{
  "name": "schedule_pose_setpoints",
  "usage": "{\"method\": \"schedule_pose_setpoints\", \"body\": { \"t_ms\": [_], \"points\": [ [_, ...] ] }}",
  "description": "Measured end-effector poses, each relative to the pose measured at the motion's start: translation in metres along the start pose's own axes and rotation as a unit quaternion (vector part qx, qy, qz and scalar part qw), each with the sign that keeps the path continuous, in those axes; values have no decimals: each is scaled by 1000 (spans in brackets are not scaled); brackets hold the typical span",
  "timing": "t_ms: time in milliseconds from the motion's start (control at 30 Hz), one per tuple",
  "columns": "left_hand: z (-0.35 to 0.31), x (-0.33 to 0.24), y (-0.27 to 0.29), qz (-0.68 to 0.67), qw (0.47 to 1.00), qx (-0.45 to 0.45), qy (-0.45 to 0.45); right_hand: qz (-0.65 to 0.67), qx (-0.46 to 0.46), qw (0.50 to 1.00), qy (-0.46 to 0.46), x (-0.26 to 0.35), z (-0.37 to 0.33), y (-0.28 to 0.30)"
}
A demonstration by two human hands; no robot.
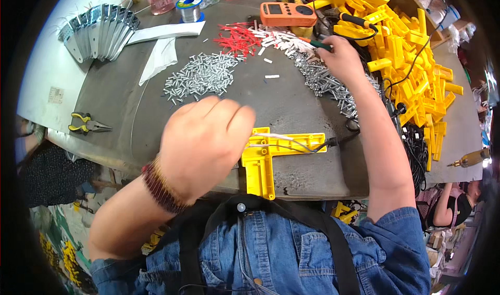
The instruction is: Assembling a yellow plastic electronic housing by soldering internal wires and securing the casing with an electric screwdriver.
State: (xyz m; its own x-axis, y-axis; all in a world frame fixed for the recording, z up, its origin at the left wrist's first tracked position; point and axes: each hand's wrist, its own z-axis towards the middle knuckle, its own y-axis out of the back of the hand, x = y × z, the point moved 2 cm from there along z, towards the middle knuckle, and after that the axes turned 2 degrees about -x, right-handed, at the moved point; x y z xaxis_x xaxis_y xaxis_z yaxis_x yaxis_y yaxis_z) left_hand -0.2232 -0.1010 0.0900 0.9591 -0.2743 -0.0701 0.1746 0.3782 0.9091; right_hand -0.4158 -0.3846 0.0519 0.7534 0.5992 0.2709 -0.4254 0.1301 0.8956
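A yellow T-shaped plastic housing lies open side up at the table's near edge. White and grey wires cross it from a black cord at its right end and run under my left hand. That hand is closed, back upward and slightly blurred; its fingertips are hidden, but the wires lead into its grip. My right hand reaches far right, its fingers closed round a slim tool with a dark green handle. The tool's kind cannot be made out. It is beside the pale sleeves and below an orange multimeter.
Silver screws lie in a heap, with red sleeves behind. More metal parts lie beneath my right forearm. Yellow housings pile up at right. Pliers, metal strips and a solder spool are at left.
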Motion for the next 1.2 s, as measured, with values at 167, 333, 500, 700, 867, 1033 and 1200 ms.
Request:
{"method": "schedule_pose_setpoints", "body": {
  "t_ms": [167,333,500,700,867,1033,1200],
  "points": [
    [5,1,-38,-207,978,-7,24,719,-73,691,-13,46,-56,33],
    [9,-3,-51,-249,965,76,44,859,61,504,62,94,-88,70],
    [8,-6,-52,-249,962,81,75,811,144,550,141,139,-104,58],
    [1,-6,-55,-330,937,32,108,787,202,582,37,150,-114,37],
    [-2,-2,-57,-296,952,22,76,781,222,582,44,150,-112,30],
    [24,23,-39,-764,642,-54,50,639,432,633,67,161,-87,33],
    [72,-11,5,-628,778,2,-21,683,395,613,35,166,-88,51]
  ]
}}
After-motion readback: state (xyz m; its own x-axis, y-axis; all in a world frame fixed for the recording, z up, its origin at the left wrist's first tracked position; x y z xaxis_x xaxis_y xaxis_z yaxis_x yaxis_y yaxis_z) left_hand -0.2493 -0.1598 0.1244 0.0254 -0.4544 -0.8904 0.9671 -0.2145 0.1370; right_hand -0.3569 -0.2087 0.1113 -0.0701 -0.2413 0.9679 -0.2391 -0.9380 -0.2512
